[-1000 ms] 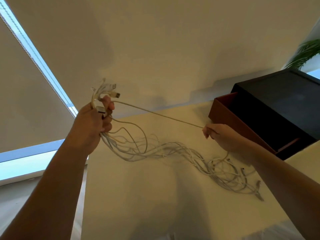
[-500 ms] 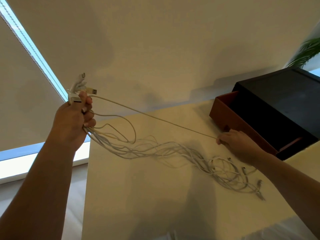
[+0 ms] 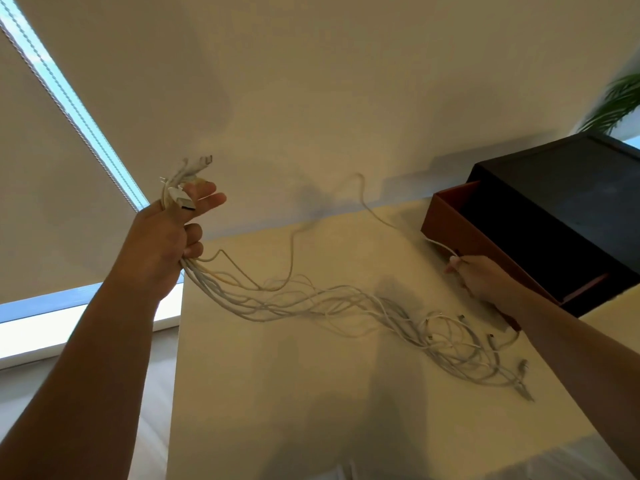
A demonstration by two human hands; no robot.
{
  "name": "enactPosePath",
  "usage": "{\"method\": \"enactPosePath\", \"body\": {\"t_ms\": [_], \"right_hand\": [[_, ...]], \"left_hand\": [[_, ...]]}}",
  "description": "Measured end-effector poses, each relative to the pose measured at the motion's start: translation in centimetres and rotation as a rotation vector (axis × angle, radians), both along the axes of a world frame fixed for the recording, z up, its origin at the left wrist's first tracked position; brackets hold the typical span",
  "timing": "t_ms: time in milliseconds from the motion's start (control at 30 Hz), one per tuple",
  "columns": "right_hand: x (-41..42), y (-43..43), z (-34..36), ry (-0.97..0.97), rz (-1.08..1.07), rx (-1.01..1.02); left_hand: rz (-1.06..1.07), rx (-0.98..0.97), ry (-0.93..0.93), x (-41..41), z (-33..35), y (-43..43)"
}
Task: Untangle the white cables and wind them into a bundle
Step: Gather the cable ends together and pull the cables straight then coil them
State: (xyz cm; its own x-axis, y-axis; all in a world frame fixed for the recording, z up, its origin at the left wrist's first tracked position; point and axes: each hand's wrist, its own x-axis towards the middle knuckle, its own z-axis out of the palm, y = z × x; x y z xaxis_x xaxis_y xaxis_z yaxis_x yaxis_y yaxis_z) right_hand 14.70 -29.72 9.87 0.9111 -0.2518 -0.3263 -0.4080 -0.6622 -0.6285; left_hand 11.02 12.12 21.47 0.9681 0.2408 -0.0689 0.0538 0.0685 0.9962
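Observation:
My left hand point(image 3: 166, 237) is raised above the table's left edge and grips the plug ends of several white cables point(image 3: 311, 303), with two fingers stretched out. The cables trail from it down and to the right across the cream table point(image 3: 277, 393) and end in a loose tangle point(image 3: 464, 348) near the right side. My right hand point(image 3: 479, 275) pinches one single white cable point(image 3: 440, 245) beside the brown box. That cable hangs slack in a wavy loop point(image 3: 360, 188) in the air between my hands.
A black box point(image 3: 568, 209) with a brown tray point(image 3: 460, 230) standing out of it sits at the table's back right. A wall rises behind the table. At the left are a window blind and a sill point(image 3: 41, 327); a plant point(image 3: 616, 105) shows at the far right.
The single cable was taut between my hands and now hangs slack and wavy. My left hand has straightened two fingers. My right hand has moved right, closer to the brown tray.

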Motion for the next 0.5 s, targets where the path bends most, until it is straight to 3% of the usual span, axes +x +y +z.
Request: {"method": "enactPosePath", "body": {"t_ms": [167,267,400,500], "right_hand": [[1.1,2.2,0.6,-0.047,0.014,-0.14],[0.4,6.2,1.7,-0.262,0.224,-0.216],[-2.2,13.7,4.4,-0.511,0.698,-0.017],[-3.7,18.7,5.8,-0.501,0.909,0.127]], "left_hand": [[-0.041,-0.074,-0.014,-0.5,0.5,-1.1],[-0.046,-0.09,-0.018,-0.7,0.7,-2.0],[-0.054,-0.114,-0.02,-0.9,0.8,-3.4],[-0.079,-0.121,-0.031,-1.3,1.0,-4.2]]}}
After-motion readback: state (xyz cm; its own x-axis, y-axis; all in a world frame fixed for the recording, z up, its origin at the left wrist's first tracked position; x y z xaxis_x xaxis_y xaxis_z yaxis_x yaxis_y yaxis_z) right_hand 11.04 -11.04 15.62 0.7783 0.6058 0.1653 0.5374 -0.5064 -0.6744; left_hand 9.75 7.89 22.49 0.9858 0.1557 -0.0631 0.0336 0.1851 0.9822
